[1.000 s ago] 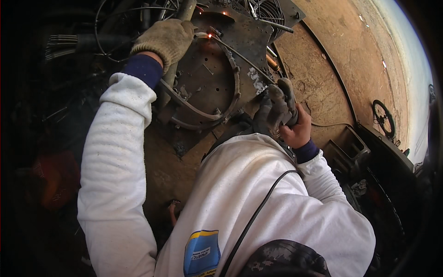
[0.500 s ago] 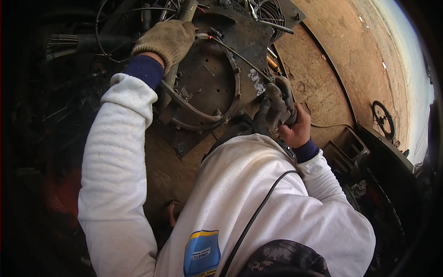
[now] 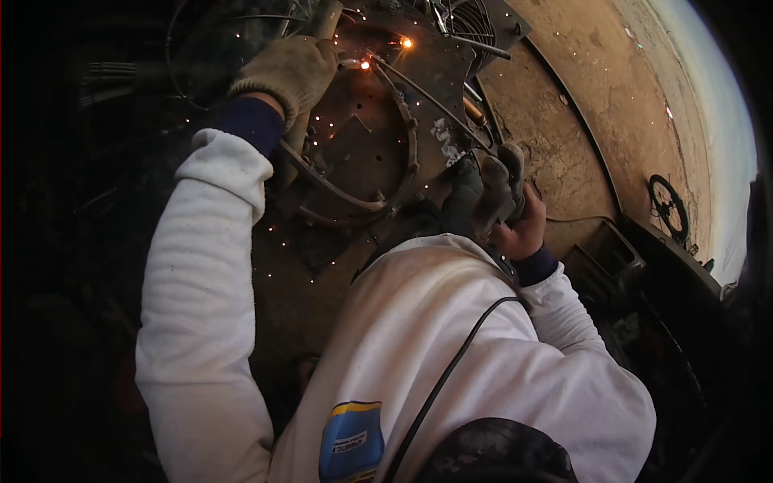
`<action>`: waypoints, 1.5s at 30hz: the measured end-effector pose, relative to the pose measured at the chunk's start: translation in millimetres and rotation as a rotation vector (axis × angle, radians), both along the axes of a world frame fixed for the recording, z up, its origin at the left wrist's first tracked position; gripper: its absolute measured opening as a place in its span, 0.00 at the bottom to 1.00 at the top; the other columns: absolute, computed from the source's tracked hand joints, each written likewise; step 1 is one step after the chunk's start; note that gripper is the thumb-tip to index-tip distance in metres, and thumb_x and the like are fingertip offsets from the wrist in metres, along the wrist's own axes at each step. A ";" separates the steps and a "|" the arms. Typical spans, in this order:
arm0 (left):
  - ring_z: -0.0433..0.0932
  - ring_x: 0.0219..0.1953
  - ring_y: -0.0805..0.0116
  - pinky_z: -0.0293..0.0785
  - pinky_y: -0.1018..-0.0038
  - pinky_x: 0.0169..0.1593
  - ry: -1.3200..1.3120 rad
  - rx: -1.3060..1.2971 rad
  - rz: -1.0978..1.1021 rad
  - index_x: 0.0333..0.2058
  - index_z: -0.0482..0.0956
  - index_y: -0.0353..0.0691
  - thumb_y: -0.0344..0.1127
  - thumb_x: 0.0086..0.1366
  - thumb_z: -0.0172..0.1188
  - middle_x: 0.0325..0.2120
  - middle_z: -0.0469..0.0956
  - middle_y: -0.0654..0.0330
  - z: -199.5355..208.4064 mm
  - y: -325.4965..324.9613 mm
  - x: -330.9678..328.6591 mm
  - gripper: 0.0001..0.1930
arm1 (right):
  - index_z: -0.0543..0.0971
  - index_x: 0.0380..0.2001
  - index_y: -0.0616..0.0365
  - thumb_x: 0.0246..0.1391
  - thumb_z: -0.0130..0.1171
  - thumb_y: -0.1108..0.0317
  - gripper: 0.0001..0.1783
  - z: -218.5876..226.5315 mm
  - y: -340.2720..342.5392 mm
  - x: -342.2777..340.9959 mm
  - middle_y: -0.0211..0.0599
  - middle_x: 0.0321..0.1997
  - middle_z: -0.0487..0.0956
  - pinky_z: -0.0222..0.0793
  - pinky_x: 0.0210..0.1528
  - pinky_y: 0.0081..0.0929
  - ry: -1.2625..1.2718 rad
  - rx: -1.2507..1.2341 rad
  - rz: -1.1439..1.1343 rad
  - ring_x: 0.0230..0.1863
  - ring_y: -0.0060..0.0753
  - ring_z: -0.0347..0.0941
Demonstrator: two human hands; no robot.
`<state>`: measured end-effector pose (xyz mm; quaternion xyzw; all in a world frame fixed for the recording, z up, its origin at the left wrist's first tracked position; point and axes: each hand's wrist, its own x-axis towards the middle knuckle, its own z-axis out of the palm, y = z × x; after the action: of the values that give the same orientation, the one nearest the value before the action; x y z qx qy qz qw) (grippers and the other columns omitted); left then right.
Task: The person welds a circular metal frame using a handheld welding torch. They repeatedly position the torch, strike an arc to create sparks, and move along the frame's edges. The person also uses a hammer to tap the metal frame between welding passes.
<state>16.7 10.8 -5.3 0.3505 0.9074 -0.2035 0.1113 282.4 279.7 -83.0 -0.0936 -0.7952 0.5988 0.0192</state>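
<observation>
My left hand point(image 3: 286, 72), in a tan knit glove, is closed around a metal pipe point(image 3: 324, 18) at the far edge of a dark steel plate point(image 3: 354, 149). A curved flat metal strip point(image 3: 413, 149) forms a ring on that plate, one end close to the glove. My bare right hand point(image 3: 523, 225) grips a worn grey electrode holder point(image 3: 503, 181). From it a thin welding rod point(image 3: 435, 103) reaches to the strip's far end, where a bright spot glows. Another orange glow burns just right of it, and sparks scatter around.
A round wire guard point(image 3: 475, 28) stands beyond the plate. On the left, a bundle of rods point(image 3: 113, 72) lies in the dark. A bicycle wheel point(image 3: 668, 209) and a dark crate point(image 3: 604, 258) are at the right, with a cable point(image 3: 580, 121) across the brown ground.
The small glow at the rod tip has become brighter, with a second glow and flying sparks. The picture has darkened. My right hand and holder shifted slightly right; my left hand stayed nearly still.
</observation>
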 end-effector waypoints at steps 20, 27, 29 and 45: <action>0.80 0.39 0.48 0.79 0.60 0.42 -0.044 0.019 0.073 0.39 0.75 0.35 0.32 0.65 0.47 0.37 0.79 0.46 8.4 6.4 4.4 0.10 | 0.76 0.39 0.64 0.34 0.63 0.69 0.23 1.0 -4.0 -5.1 0.46 0.28 0.80 0.73 0.36 0.27 -0.068 0.056 0.041 0.30 0.36 0.80; 0.80 0.39 0.49 0.80 0.60 0.41 -0.029 0.003 0.057 0.39 0.75 0.33 0.29 0.62 0.51 0.36 0.79 0.47 8.4 7.0 4.7 0.09 | 0.76 0.38 0.64 0.33 0.63 0.69 0.22 2.5 -4.4 -7.1 0.46 0.28 0.80 0.73 0.35 0.28 -0.082 0.070 0.041 0.30 0.38 0.80; 0.80 0.39 0.49 0.80 0.60 0.41 -0.020 0.006 0.041 0.40 0.75 0.33 0.29 0.62 0.51 0.36 0.79 0.47 8.4 6.8 4.9 0.09 | 0.76 0.38 0.64 0.33 0.63 0.69 0.22 2.8 -4.7 -7.8 0.46 0.28 0.79 0.73 0.35 0.28 -0.076 0.072 0.044 0.30 0.38 0.80; 0.82 0.36 0.54 0.80 0.62 0.38 -0.005 0.146 -0.041 0.36 0.79 0.36 0.34 0.61 0.50 0.33 0.80 0.48 -7.5 -7.8 -3.3 0.11 | 0.75 0.37 0.61 0.34 0.66 0.67 0.22 0.3 -1.7 -4.4 0.43 0.27 0.80 0.73 0.34 0.29 -0.001 0.052 0.054 0.30 0.37 0.80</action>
<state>13.4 3.0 -12.8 0.3768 0.9122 -0.1380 0.0833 278.0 278.0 -82.7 -0.0719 -0.8127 0.5783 0.0049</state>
